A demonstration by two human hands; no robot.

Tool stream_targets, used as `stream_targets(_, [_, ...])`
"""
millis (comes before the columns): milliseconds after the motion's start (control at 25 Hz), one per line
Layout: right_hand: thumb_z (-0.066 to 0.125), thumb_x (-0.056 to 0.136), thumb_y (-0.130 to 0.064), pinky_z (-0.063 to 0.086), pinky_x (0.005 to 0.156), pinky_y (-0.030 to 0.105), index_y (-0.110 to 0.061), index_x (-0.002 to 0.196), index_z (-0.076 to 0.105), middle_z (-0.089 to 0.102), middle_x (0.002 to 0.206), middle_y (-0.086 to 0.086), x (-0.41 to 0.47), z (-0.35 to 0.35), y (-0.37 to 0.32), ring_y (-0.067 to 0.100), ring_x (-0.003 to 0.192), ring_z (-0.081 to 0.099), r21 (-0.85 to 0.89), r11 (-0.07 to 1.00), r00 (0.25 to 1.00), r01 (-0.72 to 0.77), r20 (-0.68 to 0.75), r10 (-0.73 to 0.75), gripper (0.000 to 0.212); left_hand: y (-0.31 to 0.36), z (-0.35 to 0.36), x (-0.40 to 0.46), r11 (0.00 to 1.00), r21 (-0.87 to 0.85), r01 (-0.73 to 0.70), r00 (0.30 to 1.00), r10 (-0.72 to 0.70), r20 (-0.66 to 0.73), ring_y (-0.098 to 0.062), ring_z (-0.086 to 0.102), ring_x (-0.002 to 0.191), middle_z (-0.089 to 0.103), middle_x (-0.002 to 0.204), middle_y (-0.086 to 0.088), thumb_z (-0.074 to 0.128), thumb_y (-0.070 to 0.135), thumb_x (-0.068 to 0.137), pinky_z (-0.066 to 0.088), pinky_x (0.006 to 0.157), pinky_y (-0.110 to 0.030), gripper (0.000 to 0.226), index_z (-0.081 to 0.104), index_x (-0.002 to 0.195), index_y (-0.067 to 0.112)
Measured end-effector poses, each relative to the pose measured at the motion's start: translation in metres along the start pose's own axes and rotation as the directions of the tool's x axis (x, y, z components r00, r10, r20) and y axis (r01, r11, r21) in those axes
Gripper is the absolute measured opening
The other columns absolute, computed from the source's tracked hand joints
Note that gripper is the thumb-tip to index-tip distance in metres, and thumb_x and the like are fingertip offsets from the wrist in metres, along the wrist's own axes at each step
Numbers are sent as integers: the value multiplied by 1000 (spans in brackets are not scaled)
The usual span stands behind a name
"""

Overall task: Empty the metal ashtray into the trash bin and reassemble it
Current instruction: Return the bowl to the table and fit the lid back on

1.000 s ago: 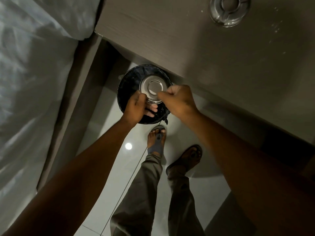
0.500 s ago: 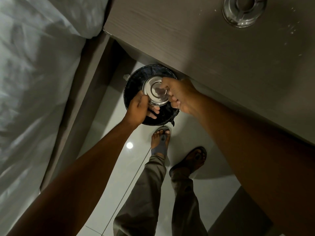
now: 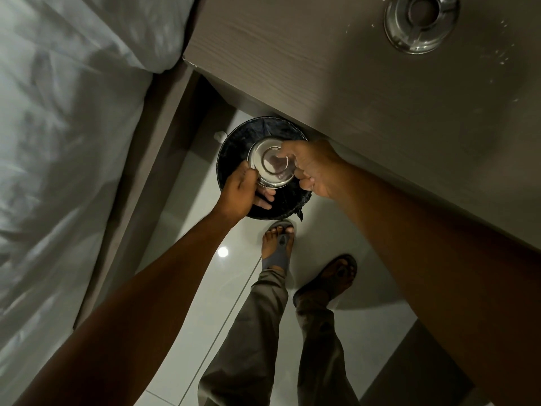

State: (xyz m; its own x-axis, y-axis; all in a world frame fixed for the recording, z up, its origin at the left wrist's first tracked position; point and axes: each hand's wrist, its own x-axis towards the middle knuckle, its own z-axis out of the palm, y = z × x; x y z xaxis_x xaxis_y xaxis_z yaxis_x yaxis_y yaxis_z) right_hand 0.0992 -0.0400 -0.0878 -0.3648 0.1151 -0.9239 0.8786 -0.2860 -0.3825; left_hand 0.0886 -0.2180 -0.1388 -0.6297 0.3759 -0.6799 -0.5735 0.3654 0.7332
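The round metal ashtray bowl is held over the black-lined trash bin on the floor, its shiny surface facing me. My left hand grips its left rim from below. My right hand holds its right rim, fingers curled over the edge. The ashtray's ring-shaped metal lid lies apart on the wooden table at the top right.
A bed with white sheets fills the left side, its wooden frame beside the bin. My sandalled feet stand on glossy white tiles just below the bin. Ash specks dot the table near the lid.
My right hand has moved from the bowl's near edge to its right rim. The bowl stays over the bin in my left hand.
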Motion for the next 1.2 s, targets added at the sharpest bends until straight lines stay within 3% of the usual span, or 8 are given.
stream_targets(200, [68, 90, -28, 19, 33, 14, -18, 67, 69, 44, 39, -10, -3, 5, -8, 4, 30, 27, 36, 998, 995, -51, 84, 48, 25, 0, -5, 0, 1000, 3, 17, 1000, -17, 2, -21, 67, 62, 68, 75, -15, 32, 37, 93, 56, 49, -28, 57, 51, 121, -8])
stream_targets(400, [65, 87, -19, 17, 35, 15, -21, 34, 63, 46, 35, -11, 0, 5, -10, 5, 30, 27, 13, 1000, 998, -26, 65, 25, 53, 4, -4, 3, 1000, 31, -4, 1000, 4, 9, -19, 68, 62, 68, 74, -13, 31, 34, 95, 56, 49, -27, 54, 52, 120, -8])
stream_targets(560, [75, 85, -44, 22, 34, 16, -17, 89, 74, 44, 46, -10, 0, 8, -7, 4, 35, 31, -49, 998, 998, -29, 59, 31, 27, 3, -5, 2, 999, 38, -4, 1000, 4, 5, -18, 68, 61, 68, 73, -13, 30, 32, 96, 57, 49, -27, 45, 54, 115, -1])
stream_targets(840, [73, 94, -39, 44, 41, 17, -13, 99, 70, 72, 74, -3, -13, 27, 0, 5, 48, 61, -158, 956, 969, 247, 75, -237, 27, -5, -28, -25, 993, 121, -2, 999, 6, -37, -16, 69, 64, 70, 75, -8, 30, 35, 97, 57, 48, -26, 42, 59, 110, 8])
stream_targets(920, [74, 94, -38, 51, 54, 19, -16, 97, 67, 72, 79, -3, -22, 38, -2, 5, 60, 66, -167, 841, 850, 515, -30, -527, 23, -12, -61, -49, 990, 138, 17, 996, -5, -91, -16, 70, 64, 73, 72, -4, 31, 37, 98, 58, 50, -28, 36, 61, 105, 19])
stream_targets(1000, [66, 93, -44, 51, 72, 13, -12, 106, 69, 74, 95, 4, -25, 27, -7, 12, 81, 67, -401, 618, 579, 676, -230, -783, 35, -18, -93, -70, 985, 171, 13, 994, 7, -113, -16, 71, 65, 74, 73, -3, 33, 38, 98, 59, 51, -29, 35, 61, 109, 20])
stream_targets(1080, [55, 95, -48, 45, 99, 21, -1, 129, 62, 68, 125, 21, -13, -30, -16, 29, 113, 63, -652, 501, 359, 570, -350, -865, 58, -12, -106, -65, 976, 216, -4, 995, 24, -93, -19, 72, 68, 74, 76, -6, 37, 41, 96, 60, 52, -31, 36, 61, 115, 21])
stream_targets(1200, [41, 104, -53, 16, 127, 49, 6, 157, 26, 27, 165, 28, -31, -214, 2, 41, 154, 23, -786, 618, 399, 10, -564, -723, 81, 11, -25, -19, 960, 235, -151, 988, 136, 77, -20, 73, 68, 73, 76, -9, 41, 47, 92, 61, 51, -33, 33, 66, 110, 34])
